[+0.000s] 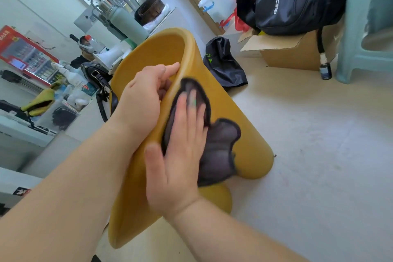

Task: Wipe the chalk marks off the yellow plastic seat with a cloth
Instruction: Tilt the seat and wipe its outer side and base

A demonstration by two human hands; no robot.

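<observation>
Seat (238, 104) looks stiff, light and slick, best held at its rim, where left hand (144, 100) grips; right hand (180, 144) presses cloth (219, 151) with flat, straight fingers.

- Your right hand (180, 151) is motion-blurred and hides part of the cloth (221, 149).
- Your left hand (144, 95) has its fingertips out of sight behind the yellow seat (251, 134).
- The right edge cuts off the stool (350, 27).

Left hand (144, 95) curls in a grip; right hand (180, 151), blurred, seems pressed flat, fingers straight.
</observation>
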